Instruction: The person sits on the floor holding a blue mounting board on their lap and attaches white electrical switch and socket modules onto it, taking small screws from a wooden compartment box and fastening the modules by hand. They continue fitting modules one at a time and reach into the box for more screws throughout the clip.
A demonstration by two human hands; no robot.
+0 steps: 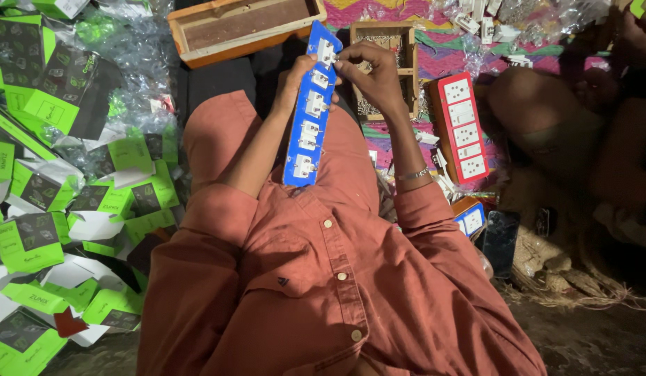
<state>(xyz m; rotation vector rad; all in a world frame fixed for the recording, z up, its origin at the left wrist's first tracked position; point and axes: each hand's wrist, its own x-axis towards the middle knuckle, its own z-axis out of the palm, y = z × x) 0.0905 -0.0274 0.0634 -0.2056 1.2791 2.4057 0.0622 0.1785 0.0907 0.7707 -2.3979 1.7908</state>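
A long blue strip plate (311, 132) with several white socket modules stands tilted on my lap, its lower end on my rust-orange shirt. My left hand (295, 78) grips the plate's upper left edge from behind. My right hand (370, 73) pinches a white socket module (327, 52) at the plate's top end, fingertips pressed on it. Both forearms rise from rolled-up sleeves; a metal bracelet (415, 174) circles my right wrist.
Green and black cartons (51, 202) and clear plastic bags (138, 56) are piled on the left. An orange wooden tray (243, 24) and a small wooden box (385, 42) lie ahead. A red socket board (462, 129), a smaller blue board (470, 217) and a dark phone (500, 240) sit right. Another person's leg (546, 111) is at far right.
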